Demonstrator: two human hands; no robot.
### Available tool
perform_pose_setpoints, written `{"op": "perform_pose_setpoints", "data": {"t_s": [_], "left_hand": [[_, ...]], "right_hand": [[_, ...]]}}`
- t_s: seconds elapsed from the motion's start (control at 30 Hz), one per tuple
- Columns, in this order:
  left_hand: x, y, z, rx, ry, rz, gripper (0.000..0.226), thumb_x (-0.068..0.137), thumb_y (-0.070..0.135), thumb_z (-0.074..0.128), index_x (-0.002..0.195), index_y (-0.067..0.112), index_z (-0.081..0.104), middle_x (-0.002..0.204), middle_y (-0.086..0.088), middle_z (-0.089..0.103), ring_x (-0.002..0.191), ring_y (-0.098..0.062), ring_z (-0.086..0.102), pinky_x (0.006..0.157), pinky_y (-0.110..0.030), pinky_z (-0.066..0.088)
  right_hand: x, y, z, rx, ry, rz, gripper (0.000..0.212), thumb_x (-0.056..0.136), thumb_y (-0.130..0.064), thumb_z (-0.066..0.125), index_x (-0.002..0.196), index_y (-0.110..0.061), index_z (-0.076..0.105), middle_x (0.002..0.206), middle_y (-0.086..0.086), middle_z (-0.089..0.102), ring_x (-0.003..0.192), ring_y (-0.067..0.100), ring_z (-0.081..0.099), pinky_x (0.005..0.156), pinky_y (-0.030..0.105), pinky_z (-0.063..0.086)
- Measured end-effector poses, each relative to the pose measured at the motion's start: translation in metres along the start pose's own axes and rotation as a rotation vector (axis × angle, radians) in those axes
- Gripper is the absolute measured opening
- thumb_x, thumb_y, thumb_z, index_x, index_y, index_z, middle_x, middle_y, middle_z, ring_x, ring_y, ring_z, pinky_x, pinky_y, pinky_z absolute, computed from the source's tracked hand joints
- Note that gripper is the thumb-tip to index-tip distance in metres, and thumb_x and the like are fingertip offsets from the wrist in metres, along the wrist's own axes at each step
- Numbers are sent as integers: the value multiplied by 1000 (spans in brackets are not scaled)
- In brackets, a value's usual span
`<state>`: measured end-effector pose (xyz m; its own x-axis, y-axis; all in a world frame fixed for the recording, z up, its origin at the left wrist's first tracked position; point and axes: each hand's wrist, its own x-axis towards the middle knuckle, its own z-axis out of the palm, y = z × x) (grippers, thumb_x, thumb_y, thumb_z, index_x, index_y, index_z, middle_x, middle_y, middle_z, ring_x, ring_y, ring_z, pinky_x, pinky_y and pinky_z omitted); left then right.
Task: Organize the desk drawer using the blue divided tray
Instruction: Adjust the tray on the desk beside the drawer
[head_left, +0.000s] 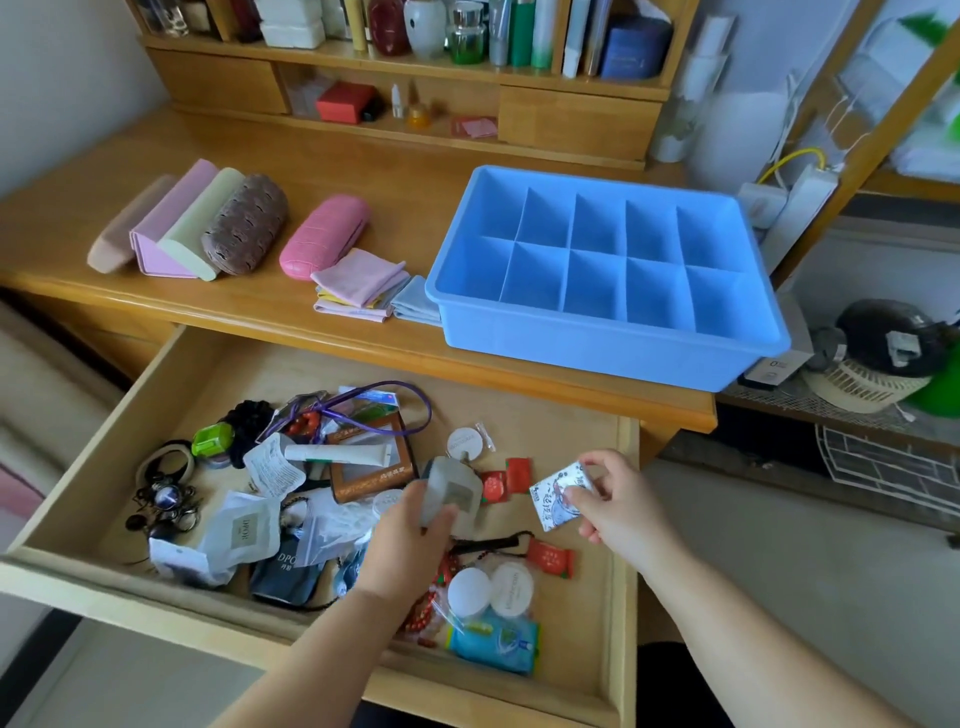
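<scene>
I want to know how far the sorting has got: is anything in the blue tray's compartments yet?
No: every compartment of the blue tray on the desk shows only bare blue floor.

"DPO" reads on a dark sachet (284, 570).

A person's two hands reach into an open wooden drawer (621, 519) full of small clutter. The left hand (410, 540) grips a grey packet (451, 491). To its right, the right hand (621, 501) pinches a small white printed sachet (558, 496). On the desk (363, 171) beyond the drawer, a blue divided tray (597, 353) sits at far right, with glasses cases (228, 228) and folded cloths (363, 283) to its left.
</scene>
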<state>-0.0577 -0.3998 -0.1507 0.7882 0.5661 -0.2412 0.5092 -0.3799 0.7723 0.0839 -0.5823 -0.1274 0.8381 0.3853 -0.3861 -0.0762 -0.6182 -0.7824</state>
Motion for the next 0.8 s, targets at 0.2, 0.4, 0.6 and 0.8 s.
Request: {"op": "perform_pose_setpoints", "data": {"t_s": [0.2, 0.4, 0.6, 0.8], "left_hand": [[-4, -5, -20, -141, -6, -79, 8, 94, 19, 53, 94, 27, 53, 66, -4, 68, 50, -5, 60, 46, -17, 44], [-6, -12, -24, -195, 88, -81, 13, 95, 18, 50, 107, 21, 54, 81, 2, 63, 66, -11, 57, 52, -18, 42], [-10, -21, -40, -254, 58, -81, 16, 95, 19, 51, 106, 31, 54, 83, 2, 66, 62, -11, 61, 50, -16, 47], [-5, -26, -52, -595, 147, -225, 25, 96, 16, 51, 119, 28, 48, 87, -12, 70, 63, -23, 69, 57, -27, 57]], "right_hand": [[9, -10, 20, -312, 27, -74, 55, 90, -19, 60, 139, -28, 35, 133, 1, 47, 94, 15, 63, 67, 24, 50], [-4, 5, 33, -966, -106, -257, 13, 90, -27, 54, 100, -18, 57, 111, 0, 55, 85, 25, 61, 63, 30, 44], [0, 18, 56, -1117, -269, -83, 22, 88, -10, 54, 109, -13, 57, 116, 4, 56, 100, 29, 61, 72, 31, 45], [3, 17, 50, -888, -81, -192, 27, 89, -16, 52, 116, -24, 51, 118, 0, 58, 91, 25, 62, 64, 28, 44]]}}
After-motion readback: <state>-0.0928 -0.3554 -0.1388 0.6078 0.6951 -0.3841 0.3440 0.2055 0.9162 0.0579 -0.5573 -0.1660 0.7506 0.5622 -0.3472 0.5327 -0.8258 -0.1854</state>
